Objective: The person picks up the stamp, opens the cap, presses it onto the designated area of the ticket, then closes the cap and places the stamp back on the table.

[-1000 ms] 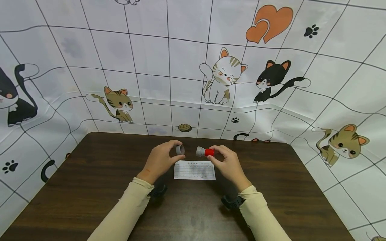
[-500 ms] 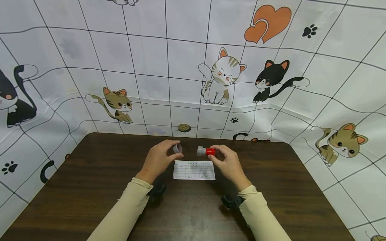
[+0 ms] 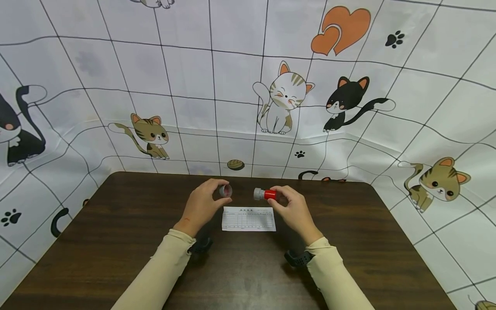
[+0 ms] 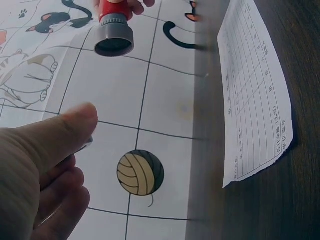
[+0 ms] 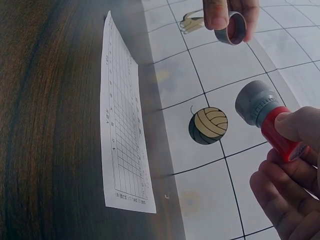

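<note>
Backdrop [image 3: 186, 73]: white gridded sheet, printed cats, rising behind table.
Table [image 3: 248, 275]: dark wood grain, filling lower part of head view.
Slip [image 3: 249, 218]: printed grid form, lying on table, on the near side of cap and stamp.
Left hand [image 3: 201, 206]: thumb and fingers pinching cap, holding it above table.
Cap [image 3: 225, 190]: gray, hollow, reddish inside, mouth facing right in head view.
Right hand [image 3: 294, 209]: pinching stamp by its red body.
Stamp [image 3: 267, 194]: red with gray head, lying sideways in grip, head pointing toward cap, apart from it.
Sleeves [image 3: 155, 271]: pale yellow, covering both forearms.
</note>
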The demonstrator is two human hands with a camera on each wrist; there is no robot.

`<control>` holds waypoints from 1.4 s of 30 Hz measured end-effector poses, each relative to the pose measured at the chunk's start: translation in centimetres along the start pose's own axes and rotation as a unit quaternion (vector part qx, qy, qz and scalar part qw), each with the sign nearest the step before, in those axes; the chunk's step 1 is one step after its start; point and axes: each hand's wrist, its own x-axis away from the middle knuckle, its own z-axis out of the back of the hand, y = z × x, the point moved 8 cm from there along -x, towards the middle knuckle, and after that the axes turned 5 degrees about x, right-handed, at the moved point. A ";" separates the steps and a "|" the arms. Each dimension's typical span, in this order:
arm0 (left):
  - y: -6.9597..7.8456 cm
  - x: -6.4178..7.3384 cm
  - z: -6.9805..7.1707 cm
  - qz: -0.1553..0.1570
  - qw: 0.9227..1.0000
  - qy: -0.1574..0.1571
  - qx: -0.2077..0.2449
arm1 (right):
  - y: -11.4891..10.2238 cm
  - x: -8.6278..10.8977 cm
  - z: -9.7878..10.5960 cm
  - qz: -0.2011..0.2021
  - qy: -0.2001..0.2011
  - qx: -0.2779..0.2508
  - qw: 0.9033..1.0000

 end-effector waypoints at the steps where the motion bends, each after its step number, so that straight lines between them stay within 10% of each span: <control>1: 0.0 0.0 -0.1 0.004 1.000 -0.002 0.000 | 0.0 0.0 0.0 0.000 0.000 -0.001 1.000; 42: -7.2 -1.8 -1.4 0.113 0.993 -0.036 -0.019 | 1.8 0.2 -0.1 -0.028 -0.002 0.014 1.000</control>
